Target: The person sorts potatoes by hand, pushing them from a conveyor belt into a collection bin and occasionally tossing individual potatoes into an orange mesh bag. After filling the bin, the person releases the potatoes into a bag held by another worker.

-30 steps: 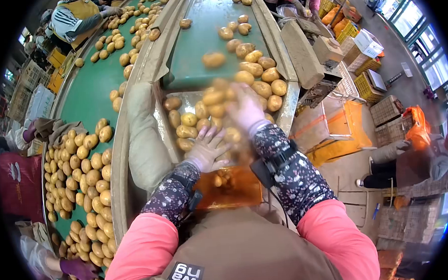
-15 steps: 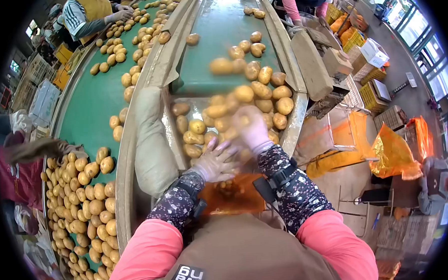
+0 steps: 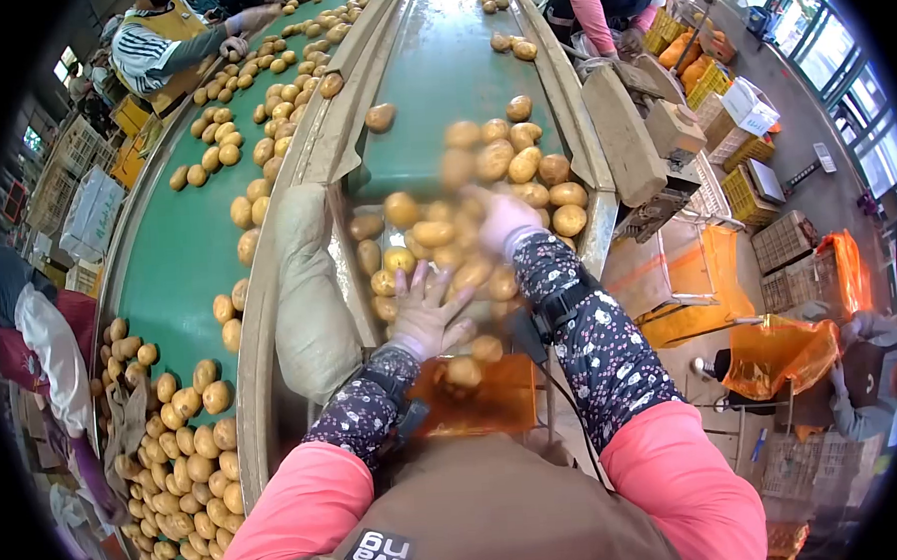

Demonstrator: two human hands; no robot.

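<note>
Green belt (image 3: 439, 70) carries potatoes (image 3: 523, 163); left hand (image 3: 427, 316) splayed on them, right hand (image 3: 504, 221) blurred, grip unclear; patch (image 3: 380, 553) lettering upside-down.

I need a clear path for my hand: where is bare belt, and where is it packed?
Bare green: the middle belt between its rails, beyond the potato cluster; the left belt, beyond the heap. Packed: the belt end around the left hand and right hand.
</note>
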